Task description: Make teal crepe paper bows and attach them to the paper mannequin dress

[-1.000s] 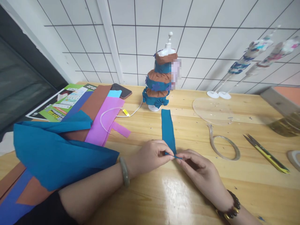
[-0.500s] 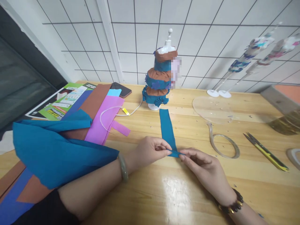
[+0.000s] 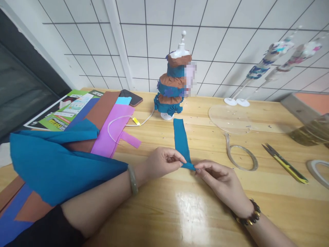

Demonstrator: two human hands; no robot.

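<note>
A strip of teal crepe paper (image 3: 182, 140) lies lengthwise on the wooden table, its near end folded over into a narrow band. My left hand (image 3: 164, 161) pinches the left side of that fold between thumb and fingertips. At its right corner, my right hand (image 3: 222, 180) grips the same fold with thumb and index finger. Just beyond the strip stands a small white dress form (image 3: 180, 51) wrapped in brown and teal crepe-paper tiers with fan-shaped pleats. Under and beside my left forearm spreads a large sheet of teal crepe paper (image 3: 59, 164).
Brown, blue and purple paper (image 3: 113, 128) is piled at the left, near a phone (image 3: 132, 97) and a white cable. On the right lie a roll of clear tape (image 3: 254, 161), yellow-and-black snips (image 3: 286, 164) and a clear disc (image 3: 228, 120). Two decorated forms (image 3: 259, 68) stand behind.
The folded near end of the strip now tilts slightly, with both hands still pinching it. The whole view has shifted a little, so everything sits slightly further left.
</note>
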